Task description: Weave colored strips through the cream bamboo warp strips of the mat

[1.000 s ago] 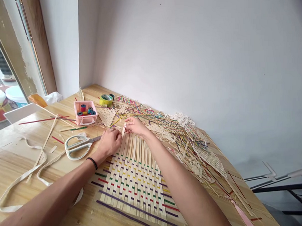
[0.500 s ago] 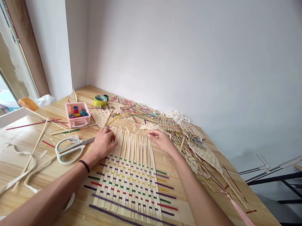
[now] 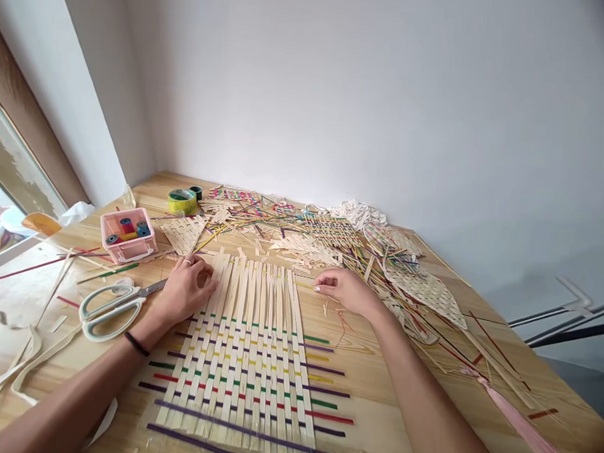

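A mat of pale woven strips (image 3: pixel 235 377) lies on the table, crossed by purple, red, green and yellow strips. Its far ends fan out loose and unwoven. To the right of these ends, my right hand (image 3: pixel 346 290) pinches the tip of a thin yellow strip (image 3: pixel 304 285), which runs in among the pale ends. My left hand (image 3: pixel 189 288) rests at the mat's far left edge with fingers curled and thumb close to them; what they grip is hidden. Scissors with pale handles (image 3: pixel 113 312) lie beside my left wrist, blades pointing toward that hand.
A pink box of thread spools (image 3: pixel 127 235) and a yellow tape roll (image 3: pixel 181 201) stand at the back left. Heaps of coloured strips and woven pieces (image 3: pixel 332 231) line the wall side. A white ribbon (image 3: pixel 23 368) curls at left; a pink tassel (image 3: pixel 524 416) lies at right.
My right hand has moved right, away from the pale ends, and the yellow strip now shows stretched between them. The whole view has shifted slightly; my left hand stays by the mat's left edge.
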### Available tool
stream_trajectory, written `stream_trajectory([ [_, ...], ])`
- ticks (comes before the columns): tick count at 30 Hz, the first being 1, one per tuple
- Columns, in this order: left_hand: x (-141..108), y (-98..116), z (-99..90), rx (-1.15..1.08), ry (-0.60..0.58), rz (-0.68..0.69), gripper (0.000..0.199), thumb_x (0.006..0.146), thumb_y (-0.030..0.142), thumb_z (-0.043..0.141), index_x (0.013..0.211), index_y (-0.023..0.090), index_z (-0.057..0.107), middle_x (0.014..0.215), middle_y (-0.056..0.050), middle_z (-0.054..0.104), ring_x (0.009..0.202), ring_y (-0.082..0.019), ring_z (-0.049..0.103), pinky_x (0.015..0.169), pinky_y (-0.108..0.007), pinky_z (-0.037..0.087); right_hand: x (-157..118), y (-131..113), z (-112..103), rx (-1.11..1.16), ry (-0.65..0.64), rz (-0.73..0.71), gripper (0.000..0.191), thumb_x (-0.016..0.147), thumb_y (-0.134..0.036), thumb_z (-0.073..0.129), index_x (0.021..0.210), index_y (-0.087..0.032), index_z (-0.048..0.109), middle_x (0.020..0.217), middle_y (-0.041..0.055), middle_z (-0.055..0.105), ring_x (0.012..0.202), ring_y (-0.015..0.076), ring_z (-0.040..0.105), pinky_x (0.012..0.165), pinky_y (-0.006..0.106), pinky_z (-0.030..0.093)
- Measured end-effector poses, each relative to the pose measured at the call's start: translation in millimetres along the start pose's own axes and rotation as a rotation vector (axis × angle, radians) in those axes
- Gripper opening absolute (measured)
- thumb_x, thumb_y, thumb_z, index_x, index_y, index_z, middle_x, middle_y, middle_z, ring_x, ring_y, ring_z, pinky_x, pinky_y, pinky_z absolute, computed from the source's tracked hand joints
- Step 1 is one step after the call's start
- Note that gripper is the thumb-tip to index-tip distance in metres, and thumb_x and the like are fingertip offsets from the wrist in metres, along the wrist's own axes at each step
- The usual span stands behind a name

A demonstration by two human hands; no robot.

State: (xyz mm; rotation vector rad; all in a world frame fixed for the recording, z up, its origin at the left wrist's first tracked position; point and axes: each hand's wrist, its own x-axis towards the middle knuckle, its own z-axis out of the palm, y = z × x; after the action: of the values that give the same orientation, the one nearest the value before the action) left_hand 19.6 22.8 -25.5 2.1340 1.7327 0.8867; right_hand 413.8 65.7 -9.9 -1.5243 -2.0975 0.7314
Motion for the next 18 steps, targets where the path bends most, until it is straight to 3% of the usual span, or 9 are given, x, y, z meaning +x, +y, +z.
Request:
stream_trajectory([
  [9,-2.2,2.3,-1.0,-0.006,0.008,-0.006,0.031,0.087,0.047,0.06,0.095,0.019,0.07,0.106,-0.011,0.064,0.111,-0.03,0.058,0.105,-0.047,0.047,0.8,0.3,1.3,-0.036,-0.003,-0.065,0.008,0.078,-0.024,0.071,0.072,-0.023,0.076,0.079,0.0041,0.073,0.069,0.019,0.063,0.066,0.03,0.046],
  [18,-3.0,1.7,-1.9,-0.007,0.002,0.005,0.032,0.087,0.047,0.061,0.097,0.018,0.07,0.107,-0.012,0.064,0.109,-0.03,0.059,0.102,-0.049,0.049,8.0,-1.5,15.2,-0.114,0.13,-0.104,0.012,0.084,-0.021,0.068,0.074,-0.022,0.073,0.083,0.0065,0.072,0.079,0.0226,0.064,0.075,0.034,0.045],
])
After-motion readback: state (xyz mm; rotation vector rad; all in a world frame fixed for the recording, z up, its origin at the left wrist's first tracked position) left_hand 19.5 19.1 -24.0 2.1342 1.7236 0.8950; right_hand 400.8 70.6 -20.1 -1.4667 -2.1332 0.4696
